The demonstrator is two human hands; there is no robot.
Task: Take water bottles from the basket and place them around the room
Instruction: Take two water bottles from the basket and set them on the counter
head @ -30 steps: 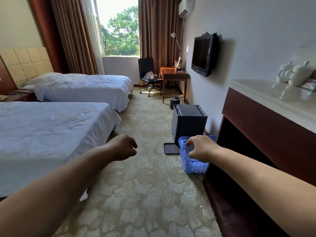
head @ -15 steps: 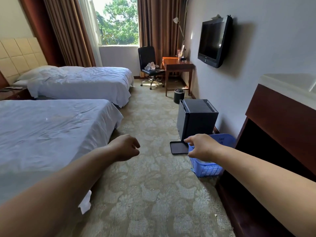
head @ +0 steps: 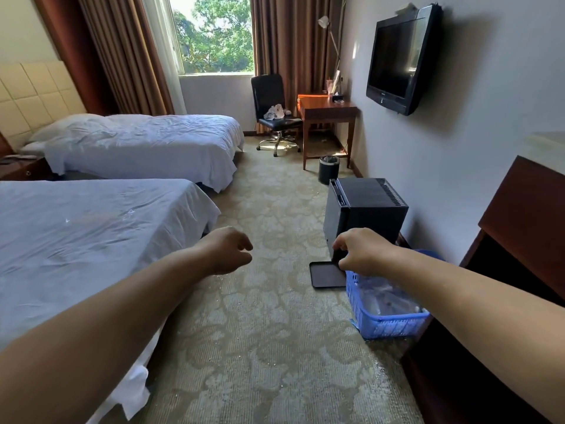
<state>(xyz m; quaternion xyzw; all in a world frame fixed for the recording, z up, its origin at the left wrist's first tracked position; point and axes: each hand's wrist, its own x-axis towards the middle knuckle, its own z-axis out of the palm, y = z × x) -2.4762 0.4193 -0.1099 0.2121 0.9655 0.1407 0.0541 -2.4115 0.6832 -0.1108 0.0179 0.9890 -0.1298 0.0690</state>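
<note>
No bottle looks placed yet: none shows on the beds (head: 91, 240) or the far worktop (head: 328, 105) at 1 o'clock. Clear water bottles (head: 388, 296) lie piled in the blue basket (head: 385, 325) on the carpet (head: 275, 332) at 4 o'clock. The right hand (head: 362, 250) hovers over the basket's far corner, fingers loosely curled on nothing. At its 9 o'clock, the left hand (head: 227, 249) is equally slack and empty. The whole round seems left.
</note>
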